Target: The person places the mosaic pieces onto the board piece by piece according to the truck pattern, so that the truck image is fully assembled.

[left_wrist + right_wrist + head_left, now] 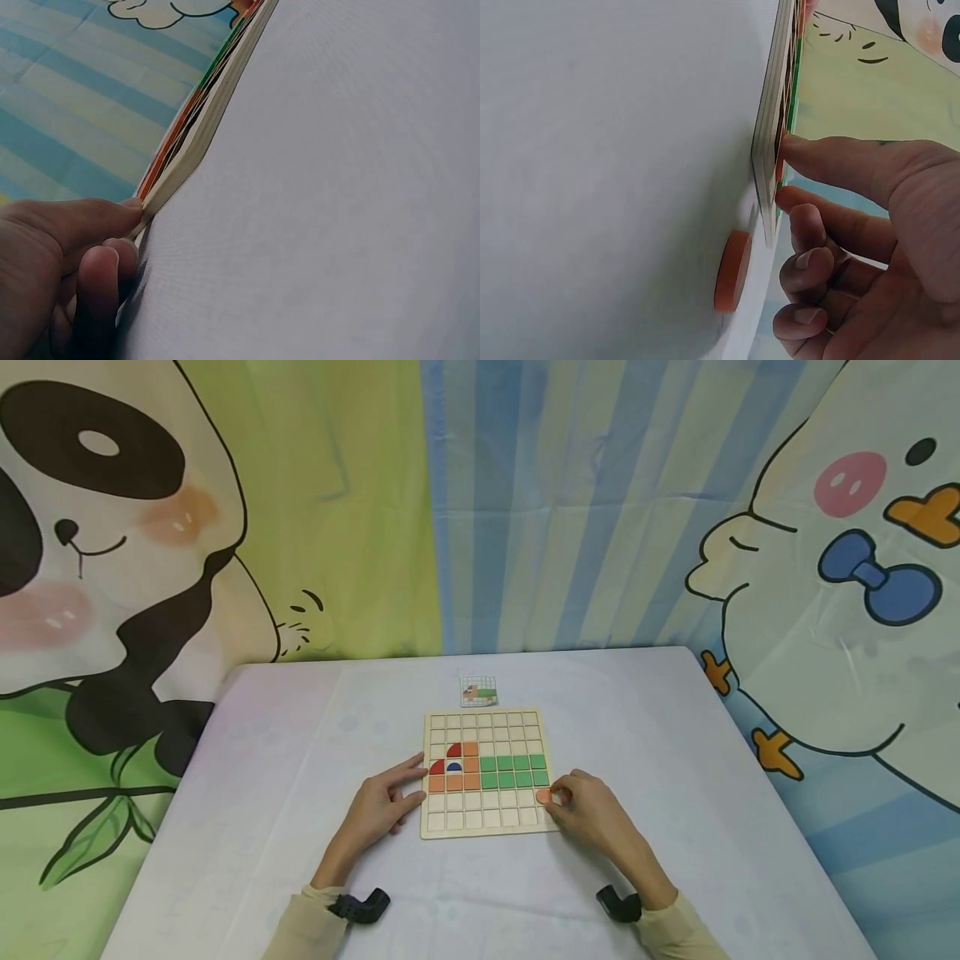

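Observation:
A pale wooden grid board (450, 821) lies flat, with green square tiles (512, 772), orange tiles (454, 782), red quarter-round tiles (454, 750) and a blue half-round tile (454, 767) in its cells. My left hand (380, 797) rests against the board's left edge, index finger and thumb spread apart and touching it. At the right edge my right hand (587, 806) pinches a rounded orange tile (543, 796) between thumb and index finger, low over the right column. Another orange piece (733, 271) lies on the cloth beside the board in the right wrist view; the hand hides it in the head view.
A small picture card (478, 691) with a coloured grid pattern lies behind the board. White cloth (337, 710) covers the table. Cartoon-printed curtains (525, 510) hang behind it and at both sides.

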A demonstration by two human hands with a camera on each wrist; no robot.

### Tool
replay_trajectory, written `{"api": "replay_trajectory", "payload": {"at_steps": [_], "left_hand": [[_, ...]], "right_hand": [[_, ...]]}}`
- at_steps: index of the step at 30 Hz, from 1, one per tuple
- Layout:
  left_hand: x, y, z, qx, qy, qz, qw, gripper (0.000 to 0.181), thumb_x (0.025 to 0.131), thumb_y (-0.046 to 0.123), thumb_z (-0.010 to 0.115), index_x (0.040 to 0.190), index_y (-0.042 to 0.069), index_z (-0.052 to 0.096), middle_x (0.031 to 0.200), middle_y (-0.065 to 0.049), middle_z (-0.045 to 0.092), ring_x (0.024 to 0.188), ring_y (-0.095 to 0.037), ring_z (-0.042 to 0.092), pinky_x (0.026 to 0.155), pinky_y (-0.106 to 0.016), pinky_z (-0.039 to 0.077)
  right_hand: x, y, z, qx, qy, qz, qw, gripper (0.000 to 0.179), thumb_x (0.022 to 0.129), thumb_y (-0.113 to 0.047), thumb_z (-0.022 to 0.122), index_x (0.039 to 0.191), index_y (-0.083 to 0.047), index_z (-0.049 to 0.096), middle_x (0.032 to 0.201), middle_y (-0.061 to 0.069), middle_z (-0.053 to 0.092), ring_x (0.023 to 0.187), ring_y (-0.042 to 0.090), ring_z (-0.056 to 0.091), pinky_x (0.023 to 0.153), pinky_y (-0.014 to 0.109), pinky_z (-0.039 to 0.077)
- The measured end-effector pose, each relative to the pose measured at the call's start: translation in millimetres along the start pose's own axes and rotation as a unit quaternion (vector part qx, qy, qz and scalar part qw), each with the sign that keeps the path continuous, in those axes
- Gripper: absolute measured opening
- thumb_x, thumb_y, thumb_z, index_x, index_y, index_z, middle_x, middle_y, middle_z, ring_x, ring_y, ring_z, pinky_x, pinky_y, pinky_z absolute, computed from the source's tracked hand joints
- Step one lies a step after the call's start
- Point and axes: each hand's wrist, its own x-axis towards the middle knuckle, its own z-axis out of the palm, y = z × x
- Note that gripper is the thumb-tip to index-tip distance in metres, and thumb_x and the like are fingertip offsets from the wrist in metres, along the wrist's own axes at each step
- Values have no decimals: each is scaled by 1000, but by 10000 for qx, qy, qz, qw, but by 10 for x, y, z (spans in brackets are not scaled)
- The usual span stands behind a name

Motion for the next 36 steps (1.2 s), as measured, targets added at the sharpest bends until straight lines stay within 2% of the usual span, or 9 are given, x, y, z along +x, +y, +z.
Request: {"api": "replay_trajectory", "payload": {"at_steps": [10,19,29,36], "left_hand": [[2,-8,5,-11,0,-2,10000,42,97,21,80,139,21,72,161,13,54,42,-15,53,41,-30,49],[-3,-3,-2,-40,16,-5,10000,42,97,21,79,139,21,72,162,12,53,43,-15,53,41,-30,50],[-2,-43,22,-22,-17,18,10000,43,97,22,79,139,21,71,162,11,53,42,-17,53,41,-30,50],[-3,-17,12,-4,30,0,10000,42,97,20,79,139,21,72,162,12,53,42,-17,53,41,-30,49]], "right_hand": [[-148,144,-122,-72,-118,379,9992,21,85,-14,88,101,-5,79,80,-2,59,74,10,49,66,23,43],[-280,282,-154,-27,-120,230,9997,21,85,-15,89,101,-6,79,79,-4,60,72,9,50,65,21,43],[-382,370,-176,43,-382,605,9974,22,89,-22,87,105,-9,79,81,-4,59,74,10,49,64,21,40],[-427,397,-190,198,-474,519,9973,25,85,-17,90,106,-11,78,82,-6,59,75,9,50,64,20,42]]}}
